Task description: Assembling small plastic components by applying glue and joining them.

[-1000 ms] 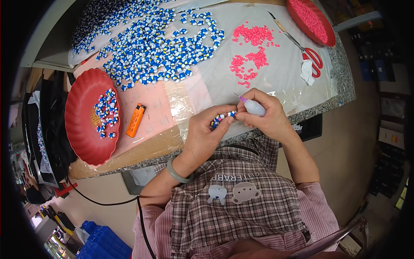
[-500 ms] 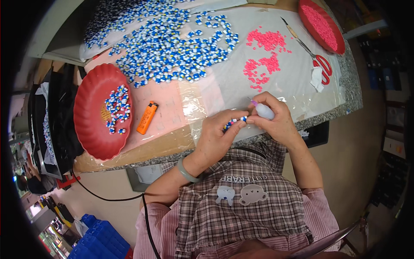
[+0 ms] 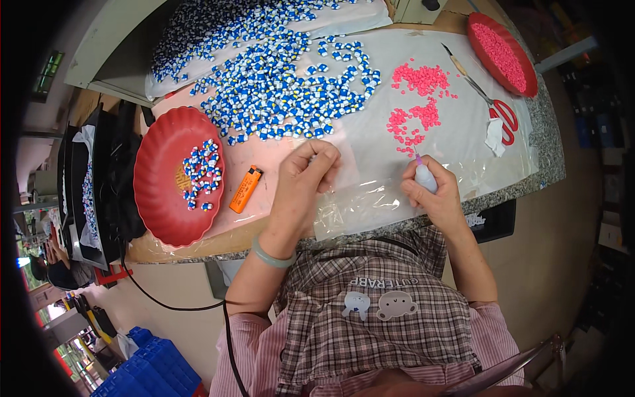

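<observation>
My right hand (image 3: 433,192) grips a small whitish squeeze bottle (image 3: 425,177) with a thin purple tip. The tip points at the near edge of the small pink pieces (image 3: 411,123) scattered on the sheet. Over the table, close to the pile of small blue-and-white pieces (image 3: 278,86), my left hand (image 3: 307,175) is closed, thumb against curled fingers. Whatever those fingers hold is hidden. To its left stands a red scalloped dish (image 3: 153,172) with several blue-and-white pieces inside.
An orange lighter (image 3: 246,190) lies between the dish and my left forearm. Red-handled scissors (image 3: 504,122), a pointed tool with a pale handle (image 3: 458,65) and a crumpled white tissue (image 3: 495,137) lie at the right. Beyond them stands a red dish of pink pieces (image 3: 499,56).
My hands have parted. The left moved left and away from me, its blue-and-white pieces now out of sight. The right brought the bottle slightly right, its tip to the pink pieces.
</observation>
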Available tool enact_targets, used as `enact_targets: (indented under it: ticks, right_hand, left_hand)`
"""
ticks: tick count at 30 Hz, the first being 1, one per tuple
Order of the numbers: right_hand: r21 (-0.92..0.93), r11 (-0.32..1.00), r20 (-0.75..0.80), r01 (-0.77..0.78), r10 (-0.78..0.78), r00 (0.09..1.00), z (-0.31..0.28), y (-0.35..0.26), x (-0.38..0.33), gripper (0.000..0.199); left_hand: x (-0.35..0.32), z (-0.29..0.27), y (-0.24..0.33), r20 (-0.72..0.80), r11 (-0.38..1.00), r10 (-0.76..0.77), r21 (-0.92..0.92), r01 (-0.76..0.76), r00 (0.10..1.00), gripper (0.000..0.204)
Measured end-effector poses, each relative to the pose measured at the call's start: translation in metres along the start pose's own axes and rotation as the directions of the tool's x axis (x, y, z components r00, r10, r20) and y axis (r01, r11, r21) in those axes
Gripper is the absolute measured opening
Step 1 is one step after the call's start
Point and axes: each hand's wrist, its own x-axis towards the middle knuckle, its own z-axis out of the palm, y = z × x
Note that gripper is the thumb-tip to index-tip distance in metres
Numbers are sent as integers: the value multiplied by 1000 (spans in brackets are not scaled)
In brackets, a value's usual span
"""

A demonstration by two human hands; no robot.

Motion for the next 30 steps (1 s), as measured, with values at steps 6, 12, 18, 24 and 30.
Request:
enact_targets:
  ticks: [6, 12, 18, 24, 30]
  right_hand:
    - [6, 1000, -30, 6, -6, 1000, -3, 2, -2, 11]
    - [-77, 996, -27, 36, -38, 999, -5, 2, -3, 10]
    - [-81, 996, -47, 30, -34, 998, -10, 2, -4, 11]
    - [-95, 995, -83, 41, -49, 995, -18, 3, -5, 10]
    - [-63, 997, -121, 41, -49, 991, -26, 5, -5, 19]
  left_hand:
    - [26, -1, 12, 242, 124, 533, 925, -358, 811, 19]
    - [39, -1, 10, 338, -107, 537, 936, -335, 773, 20]
    - [39, 0, 6, 395, -202, 530, 918, -341, 750, 15]
    - [29, -1, 3, 473, -213, 486, 880, -425, 735, 15]
    - [32, -1, 3, 452, -168, 439, 890, -423, 776, 16]
